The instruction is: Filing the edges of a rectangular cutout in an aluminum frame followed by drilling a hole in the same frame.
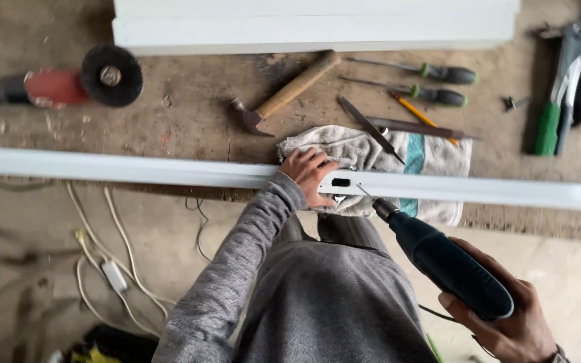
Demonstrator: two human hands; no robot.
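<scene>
Running left to right across the view, the long white metal profile point(136, 169) lies along the workbench point(189, 107) edge, both ends cut off by the frame. Your left hand point(309, 173) presses flat on it beside a small dark slot point(340, 182), over a crumpled rag point(398, 154). Your right hand point(506, 323) grips a dark power drill point(438, 259), its bit angled up-left at the profile. The bit tip is hard to make out.
</scene>
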